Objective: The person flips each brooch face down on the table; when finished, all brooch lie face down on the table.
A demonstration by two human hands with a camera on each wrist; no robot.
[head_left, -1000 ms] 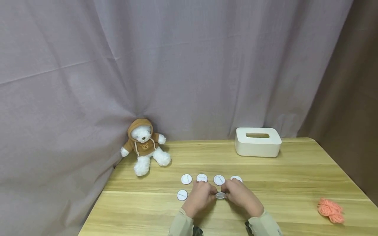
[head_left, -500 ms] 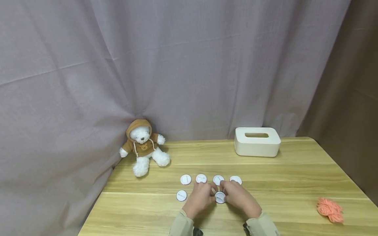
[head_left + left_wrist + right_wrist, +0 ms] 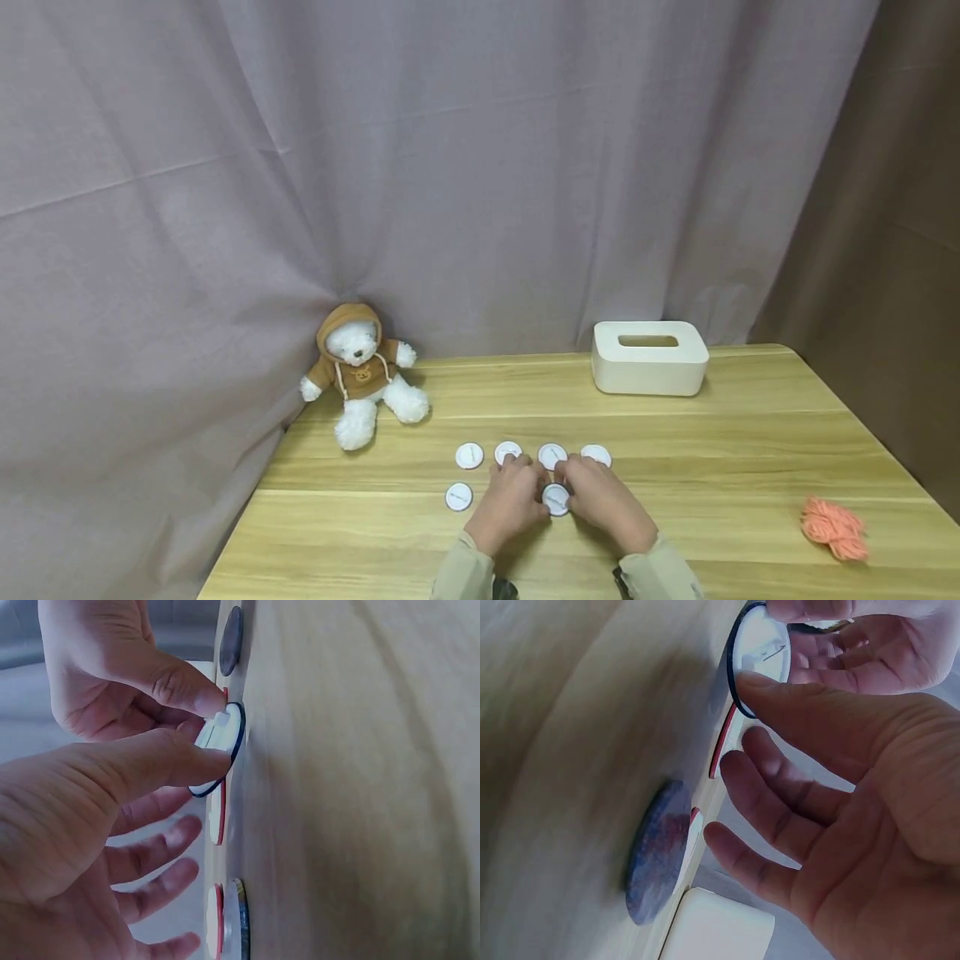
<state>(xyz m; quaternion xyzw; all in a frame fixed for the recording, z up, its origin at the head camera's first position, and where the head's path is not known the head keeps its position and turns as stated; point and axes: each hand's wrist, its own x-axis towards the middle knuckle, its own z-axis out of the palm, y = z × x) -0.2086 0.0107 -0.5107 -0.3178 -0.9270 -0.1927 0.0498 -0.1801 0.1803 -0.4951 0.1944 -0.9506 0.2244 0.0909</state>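
A round pin badge (image 3: 556,500) is held between both hands, its white back and pin facing up toward the head camera. My left hand (image 3: 512,502) pinches its left side, thumb on the white back in the left wrist view. The right hand (image 3: 606,504) pinches the opposite edge, its thumb (image 3: 761,681) lying on the back and its other fingers spread loosely. In the left wrist view the badge is tilted close over the wooden table. Just beyond the hands, several more badges (image 3: 552,456) lie white back up in a row.
Another white-backed badge (image 3: 459,497) lies left of the left hand. Close to the right hand is a dark-faced badge (image 3: 658,851). A teddy bear (image 3: 360,375) in a brown hoodie, a white tissue box (image 3: 650,371) and coral yarn (image 3: 834,529) stand farther out.
The badge between the hands has turned from a flat, tilted view to show its full white back. Both hands stay around it; the whole head view shifts slightly.
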